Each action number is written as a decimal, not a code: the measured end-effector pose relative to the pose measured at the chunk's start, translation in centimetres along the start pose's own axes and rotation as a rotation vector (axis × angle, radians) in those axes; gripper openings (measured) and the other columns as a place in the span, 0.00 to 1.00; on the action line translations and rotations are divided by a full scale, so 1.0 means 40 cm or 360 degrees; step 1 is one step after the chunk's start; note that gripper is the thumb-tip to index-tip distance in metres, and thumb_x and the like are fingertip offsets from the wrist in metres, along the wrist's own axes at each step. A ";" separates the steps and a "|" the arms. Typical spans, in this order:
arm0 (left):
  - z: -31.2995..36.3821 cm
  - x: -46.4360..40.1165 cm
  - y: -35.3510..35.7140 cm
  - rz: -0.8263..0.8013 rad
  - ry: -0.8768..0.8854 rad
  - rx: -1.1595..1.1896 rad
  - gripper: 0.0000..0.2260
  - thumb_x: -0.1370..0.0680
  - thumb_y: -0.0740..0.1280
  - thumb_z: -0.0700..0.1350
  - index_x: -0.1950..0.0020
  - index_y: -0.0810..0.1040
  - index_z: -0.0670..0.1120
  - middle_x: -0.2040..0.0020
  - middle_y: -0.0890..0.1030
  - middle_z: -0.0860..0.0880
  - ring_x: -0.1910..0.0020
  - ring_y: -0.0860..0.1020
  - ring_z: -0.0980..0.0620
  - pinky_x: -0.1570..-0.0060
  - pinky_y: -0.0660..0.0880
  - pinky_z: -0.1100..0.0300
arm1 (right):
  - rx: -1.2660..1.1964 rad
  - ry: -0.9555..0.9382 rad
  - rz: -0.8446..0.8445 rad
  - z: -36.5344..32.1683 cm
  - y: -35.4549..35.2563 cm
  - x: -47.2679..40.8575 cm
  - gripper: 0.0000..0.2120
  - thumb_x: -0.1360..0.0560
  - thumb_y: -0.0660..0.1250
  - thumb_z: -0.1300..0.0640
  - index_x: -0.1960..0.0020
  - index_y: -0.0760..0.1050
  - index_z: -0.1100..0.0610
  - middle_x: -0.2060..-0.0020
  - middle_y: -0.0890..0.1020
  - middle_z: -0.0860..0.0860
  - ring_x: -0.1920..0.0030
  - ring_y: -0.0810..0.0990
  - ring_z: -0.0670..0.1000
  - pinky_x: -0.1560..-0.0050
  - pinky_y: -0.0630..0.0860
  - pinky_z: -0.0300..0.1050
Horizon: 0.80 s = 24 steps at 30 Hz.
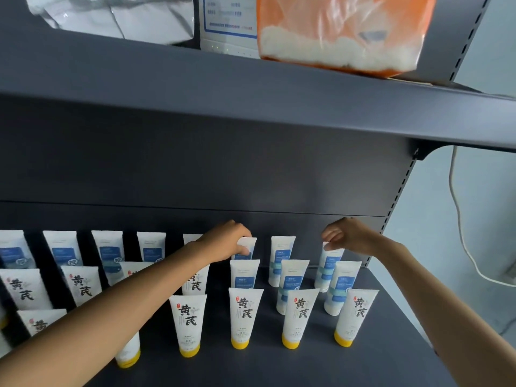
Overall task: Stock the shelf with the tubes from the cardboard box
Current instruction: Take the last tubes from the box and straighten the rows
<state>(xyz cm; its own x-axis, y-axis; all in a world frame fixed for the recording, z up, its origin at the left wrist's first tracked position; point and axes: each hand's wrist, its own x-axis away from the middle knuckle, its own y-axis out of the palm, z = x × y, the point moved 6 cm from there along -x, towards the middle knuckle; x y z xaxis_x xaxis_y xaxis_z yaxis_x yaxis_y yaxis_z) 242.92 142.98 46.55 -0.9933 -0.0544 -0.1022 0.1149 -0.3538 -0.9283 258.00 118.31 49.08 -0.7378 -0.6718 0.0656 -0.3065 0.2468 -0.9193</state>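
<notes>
Several white tubes stand cap-down in rows on the dark grey shelf. The back rows carry blue labels, the front rows black characters and yellow caps. My left hand grips the top of a blue-label tube in the back row, near the middle. My right hand pinches the top edge of another blue-label tube at the back right. The cardboard box is out of view.
The upper shelf overhangs the tubes closely. On it lie an orange and white plastic bag, a grey bag and a white box. A white cable hangs right of the shelf upright.
</notes>
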 end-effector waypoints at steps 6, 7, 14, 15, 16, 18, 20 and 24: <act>-0.004 0.001 0.004 -0.0039 -0.0020 -0.0014 0.10 0.24 0.73 0.47 0.63 0.75 0.52 0.65 0.73 0.57 0.62 0.74 0.54 0.60 0.71 0.54 | 0.0208 0.0037 -0.0006 0.036 0.043 -0.019 0.21 0.29 0.76 0.58 0.37 0.79 0.58 0.39 0.81 0.52 0.39 0.79 0.52 0.38 0.73 0.44; -0.006 0.000 0.004 -0.0038 -0.0022 -0.0008 0.11 0.24 0.73 0.47 0.64 0.74 0.52 0.64 0.73 0.57 0.61 0.74 0.53 0.60 0.70 0.54 | 0.0198 0.0033 0.0016 0.038 0.044 -0.025 0.21 0.29 0.76 0.58 0.37 0.79 0.59 0.39 0.81 0.53 0.40 0.79 0.52 0.39 0.74 0.43; -0.013 -0.006 0.007 -0.0020 -0.0039 0.0010 0.16 0.24 0.73 0.47 0.67 0.70 0.54 0.66 0.73 0.57 0.64 0.73 0.53 0.65 0.65 0.58 | 0.0190 0.0004 0.0059 0.030 0.045 -0.049 0.21 0.27 0.74 0.59 0.36 0.78 0.59 0.37 0.80 0.54 0.37 0.77 0.54 0.37 0.71 0.44; -0.009 -0.005 0.006 -0.0014 -0.0024 0.0002 0.14 0.24 0.73 0.47 0.66 0.71 0.53 0.65 0.75 0.56 0.63 0.74 0.52 0.65 0.65 0.58 | 0.0205 -0.0001 0.0053 0.027 0.046 -0.050 0.21 0.27 0.74 0.59 0.35 0.77 0.59 0.37 0.80 0.53 0.36 0.77 0.54 0.37 0.70 0.43; -0.010 -0.005 0.007 -0.0015 -0.0027 -0.0009 0.10 0.24 0.73 0.47 0.62 0.74 0.53 0.61 0.79 0.55 0.61 0.75 0.53 0.64 0.66 0.59 | 0.0222 0.0004 0.0042 0.026 0.048 -0.050 0.22 0.27 0.74 0.58 0.34 0.77 0.58 0.36 0.79 0.53 0.36 0.77 0.53 0.36 0.70 0.43; -0.010 -0.004 0.005 -0.0017 -0.0038 0.0005 0.07 0.24 0.73 0.48 0.47 0.81 0.50 0.46 0.83 0.52 0.52 0.77 0.54 0.57 0.70 0.59 | 0.0249 -0.0004 0.0022 0.022 0.047 -0.045 0.22 0.27 0.74 0.59 0.33 0.76 0.58 0.35 0.78 0.52 0.35 0.76 0.53 0.35 0.70 0.43; -0.007 -0.002 -0.006 0.0023 -0.0014 0.0041 0.18 0.25 0.74 0.48 0.35 0.79 0.51 0.38 0.81 0.54 0.41 0.78 0.55 0.45 0.73 0.60 | 0.0210 -0.0043 0.0067 0.012 0.035 -0.030 0.22 0.27 0.74 0.60 0.34 0.76 0.56 0.34 0.78 0.52 0.34 0.76 0.53 0.33 0.70 0.45; 0.045 0.029 -0.074 0.0373 0.0175 0.0056 0.16 0.22 0.71 0.51 0.35 0.78 0.54 0.38 0.80 0.57 0.41 0.78 0.60 0.40 0.76 0.59 | 0.0178 -0.0266 0.0455 -0.040 -0.022 0.022 0.19 0.27 0.74 0.58 0.37 0.78 0.54 0.37 0.79 0.48 0.38 0.77 0.50 0.36 0.71 0.41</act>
<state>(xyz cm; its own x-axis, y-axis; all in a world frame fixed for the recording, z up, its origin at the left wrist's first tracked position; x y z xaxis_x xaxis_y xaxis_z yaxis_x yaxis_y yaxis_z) 241.47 142.28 49.82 -0.9348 -0.0374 -0.3531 0.3406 -0.3757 -0.8619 256.65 118.62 50.59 -0.6726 -0.6940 -0.2568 -0.0270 0.3698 -0.9287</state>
